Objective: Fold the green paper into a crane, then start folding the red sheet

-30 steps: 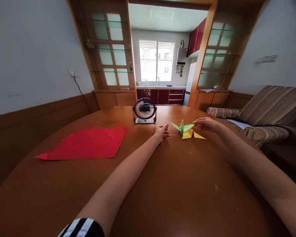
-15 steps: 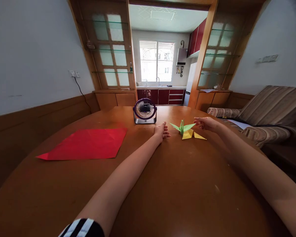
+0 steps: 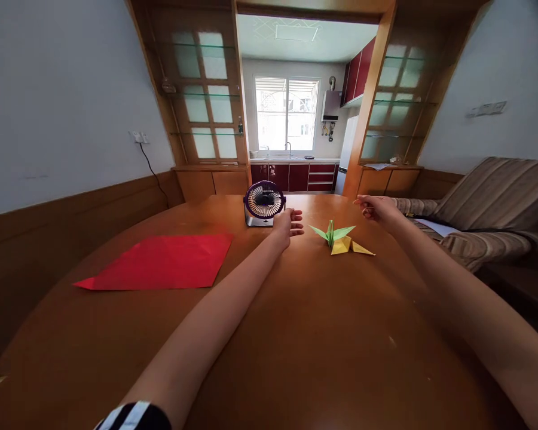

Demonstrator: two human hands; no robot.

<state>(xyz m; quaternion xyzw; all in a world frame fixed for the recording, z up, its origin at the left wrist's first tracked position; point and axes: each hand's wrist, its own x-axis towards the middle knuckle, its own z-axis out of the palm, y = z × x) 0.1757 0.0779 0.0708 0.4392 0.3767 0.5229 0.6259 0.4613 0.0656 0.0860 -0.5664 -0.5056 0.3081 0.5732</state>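
A green paper crane stands on the table with its wings spread, and against it rests a yellow paper crane. My left hand is open to the left of the cranes, fingers apart and nothing in it. It is in front of the lower right part of a small purple fan. Above and to the right of the cranes, apart from them, hovers my right hand. Its fingers are loosely bent and nothing shows in them.
A large red sheet of paper lies on the left of the wooden table. At the right is a striped armchair. Beyond the table, an opening leads to a kitchen with red cabinets.
My right hand has lifted up and away from the green crane's wing. My left hand has moved up and slightly left, toward the fan. The cranes stay in place.
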